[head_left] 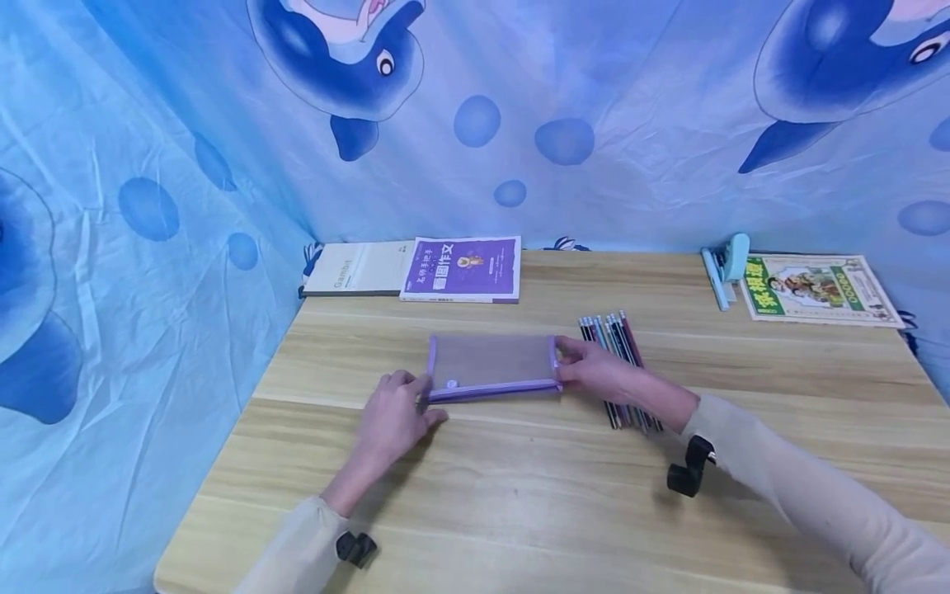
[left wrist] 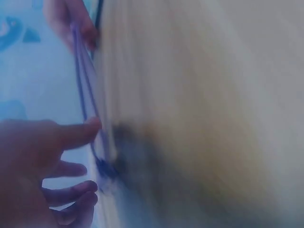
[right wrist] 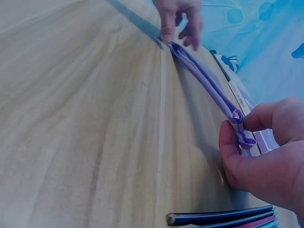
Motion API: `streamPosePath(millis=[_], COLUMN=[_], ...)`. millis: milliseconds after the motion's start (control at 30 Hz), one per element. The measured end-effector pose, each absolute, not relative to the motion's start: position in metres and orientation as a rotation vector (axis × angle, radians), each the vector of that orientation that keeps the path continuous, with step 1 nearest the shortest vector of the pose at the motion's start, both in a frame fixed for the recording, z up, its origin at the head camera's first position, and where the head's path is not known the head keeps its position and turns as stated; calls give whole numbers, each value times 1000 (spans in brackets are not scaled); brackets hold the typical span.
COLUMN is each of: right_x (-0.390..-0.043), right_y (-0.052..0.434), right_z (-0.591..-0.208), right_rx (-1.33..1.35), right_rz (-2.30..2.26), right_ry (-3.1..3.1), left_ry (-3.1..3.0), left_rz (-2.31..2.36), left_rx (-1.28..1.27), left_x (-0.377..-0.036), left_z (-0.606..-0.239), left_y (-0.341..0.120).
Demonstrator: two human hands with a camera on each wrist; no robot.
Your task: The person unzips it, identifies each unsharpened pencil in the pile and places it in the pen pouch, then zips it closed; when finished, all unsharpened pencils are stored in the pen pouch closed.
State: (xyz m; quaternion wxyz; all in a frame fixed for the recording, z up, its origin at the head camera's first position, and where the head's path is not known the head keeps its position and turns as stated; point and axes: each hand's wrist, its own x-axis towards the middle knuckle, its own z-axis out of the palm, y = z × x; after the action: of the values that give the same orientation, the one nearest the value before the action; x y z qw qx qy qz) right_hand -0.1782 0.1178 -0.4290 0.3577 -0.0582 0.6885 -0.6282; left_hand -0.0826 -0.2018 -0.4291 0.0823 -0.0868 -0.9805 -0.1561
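A flat translucent pouch [head_left: 492, 363] with a purple zip edge lies on the wooden table [head_left: 519, 495]. My left hand [head_left: 419, 398] pinches its left end near the zip, thumb [left wrist: 80, 131] against the purple edge [left wrist: 83, 95]; that view is blurred. My right hand [head_left: 562, 367] grips the right end, thumb and fingers pinching the purple tab [right wrist: 241, 135]. In the right wrist view the pouch edge [right wrist: 204, 80] runs away to the left hand [right wrist: 178, 23]. A bundle of several pencils [head_left: 619, 351] lies under my right wrist, tips showing [right wrist: 223, 218].
At the table's back edge lie a white book [head_left: 359, 268], a purple book [head_left: 462, 268], a light blue clip [head_left: 726, 264] and a green picture book [head_left: 816, 287]. Blue dolphin-print cloth [head_left: 519, 124] hangs behind and to the left.
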Motion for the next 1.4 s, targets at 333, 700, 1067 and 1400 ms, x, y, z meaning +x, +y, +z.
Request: streamPosePath(millis=[333, 700, 1067, 1400], right_x=[-187, -191, -195, -182], right_y=[115, 118, 143, 158], right_z=[-419, -416, -398, -406], right_rx=[-228, -295, -372, -485], right_rz=[-1501, -1504, -1235, -1010], right_ry=[1845, 1863, 2370, 2575], left_ry=[-3006, -2917, -2875, -2922], left_rz=[-643, -619, -638, -814], left_rx=[-908, -1127, -986, -750], left_x=[-113, -115, -111, -112], left_z=[-416, -414, -410, -404], left_y=[-167, -158, -152, -142])
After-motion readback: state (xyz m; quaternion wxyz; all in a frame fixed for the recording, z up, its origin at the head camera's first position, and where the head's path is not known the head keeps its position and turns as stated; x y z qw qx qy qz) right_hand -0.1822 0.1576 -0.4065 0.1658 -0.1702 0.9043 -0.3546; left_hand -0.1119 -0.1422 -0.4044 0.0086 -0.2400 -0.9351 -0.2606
